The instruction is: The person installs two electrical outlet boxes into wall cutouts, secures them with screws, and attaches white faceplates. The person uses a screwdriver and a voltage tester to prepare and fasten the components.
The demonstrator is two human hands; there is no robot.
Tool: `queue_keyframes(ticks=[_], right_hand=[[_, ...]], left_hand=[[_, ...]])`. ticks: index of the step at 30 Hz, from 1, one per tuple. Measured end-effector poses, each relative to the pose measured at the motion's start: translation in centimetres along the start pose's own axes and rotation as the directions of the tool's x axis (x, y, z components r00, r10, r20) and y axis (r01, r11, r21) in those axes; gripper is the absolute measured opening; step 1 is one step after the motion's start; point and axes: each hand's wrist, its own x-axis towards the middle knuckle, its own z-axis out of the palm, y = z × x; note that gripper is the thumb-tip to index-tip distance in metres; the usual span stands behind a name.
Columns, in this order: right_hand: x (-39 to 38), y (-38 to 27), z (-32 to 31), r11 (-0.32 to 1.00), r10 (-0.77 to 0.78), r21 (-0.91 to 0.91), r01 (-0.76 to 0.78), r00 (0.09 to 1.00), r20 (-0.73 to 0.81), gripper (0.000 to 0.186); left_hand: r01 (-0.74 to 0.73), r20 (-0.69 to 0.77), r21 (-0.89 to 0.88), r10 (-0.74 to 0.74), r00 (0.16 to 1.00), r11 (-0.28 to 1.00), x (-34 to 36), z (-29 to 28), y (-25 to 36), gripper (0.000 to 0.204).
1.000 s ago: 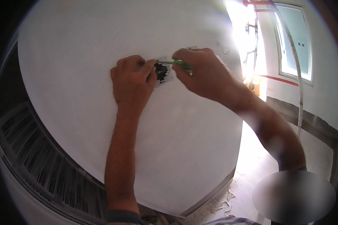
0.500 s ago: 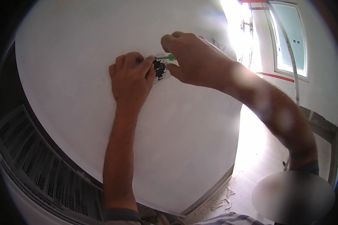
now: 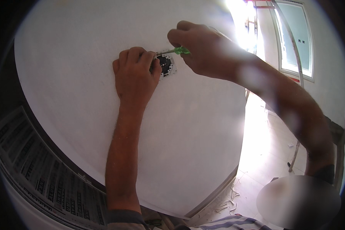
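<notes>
A black socket fitting with a pale, pitted frame [image 3: 165,65] sits in the white wall [image 3: 191,126]. My left hand [image 3: 136,76] has its fingers curled against the fitting's left side, thumb and forefinger at the upper edge by a screwdriver's tip; whether they also pinch a small part is hidden. My right hand [image 3: 203,50], to the right and slightly higher, is closed around the screwdriver's green handle [image 3: 182,50]. The thin metal shaft runs leftward to the fitting's top, where my left fingertips partly hide its end.
At right, beyond the wall's edge, are a bright opening, a framed pane [image 3: 299,30] and a long curved pole [image 3: 295,42]. Pale scraps [image 3: 228,199] lie on the tiled floor [image 3: 257,153] below. A dark panel with printed covering [image 3: 53,184] runs along the lower left.
Both hands and the fitting appear higher in the view. My right hand has risen more, and the screwdriver now slopes down leftward toward my left fingers, having lain nearer level before.
</notes>
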Motion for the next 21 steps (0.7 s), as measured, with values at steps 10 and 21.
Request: queue_keyframes(ticks=[10, 21], right_hand=[[1.0, 0.2, 0.0, 0.983, 0.174, -0.081, -0.163, 0.972, 0.161, 0.016], [0.9, 1.3, 0.6, 0.982, 0.178, -0.081, -0.169, 0.978, 0.109, 0.025]], left_hand=[[-0.006, 0.024, 0.040, 0.005, 1.000, 0.999, 0.0, 0.3, -0.1, 0.020], [-0.019, -0.009, -0.002, 0.019, 1.000, 1.000, 0.2, 0.0, 0.0, 0.021]])
